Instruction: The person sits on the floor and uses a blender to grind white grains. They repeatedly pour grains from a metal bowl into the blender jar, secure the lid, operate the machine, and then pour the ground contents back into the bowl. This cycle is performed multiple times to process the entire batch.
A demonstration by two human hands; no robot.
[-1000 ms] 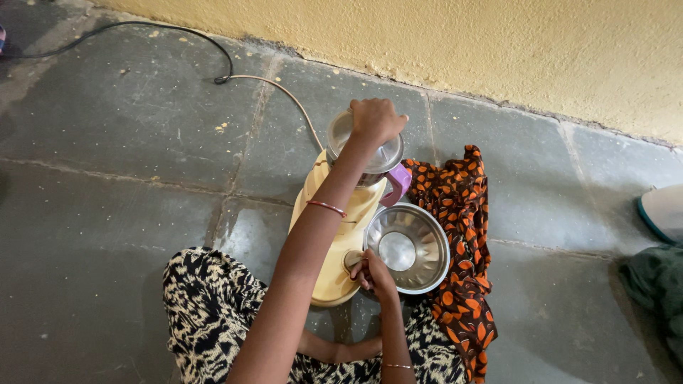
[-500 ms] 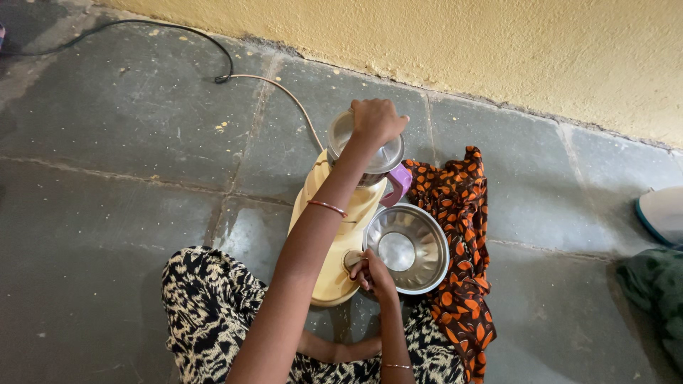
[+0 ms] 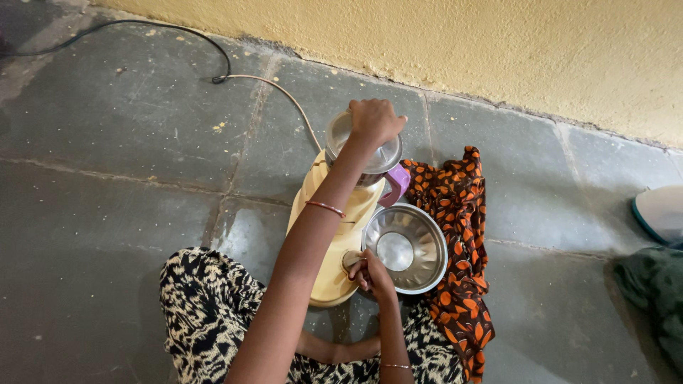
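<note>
Left hand [image 3: 375, 121] lies palm-down on the lid [image 3: 364, 151] of the mixer jar [image 3: 356, 167], fingers curled over the far rim, pressing it shut; wrist wears a thin red bangle [image 3: 326, 208]. The arm runs long from the lower edge of the head view up and slightly right, straight over the machine, so the lid sits at the far end of full reach.

Right hand [image 3: 370, 272] is the nearer one, tucked close to the body. Its fingertips are pinched around the knob [image 3: 351, 260] on the front of the cream mixer base [image 3: 334, 235]; how tight the pinch is can't be told, the knob is mostly hidden by the fingers.

Key relation: jar and knob lie on one line, the long axis of the base, running from the person's lap away toward the yellow wall [image 3: 455, 50]. Knob at the near end, jar at the far end, one hand on each. Jar stands upright on the base, lid on top. A purple part [image 3: 397, 183], probably the jar's handle, sticks out to the right.

Just right of the base, touching or almost touching the right hand, an empty steel bowl [image 3: 405, 247] rests on an orange-and-black patterned cloth [image 3: 459, 235]. A pale cord [image 3: 274, 89] leaves the machine's far side, joining a black cable [image 3: 142, 25] across the grey stone floor [image 3: 107, 178]. Person's lap shows black-and-white print fabric [image 3: 206, 313].
</note>
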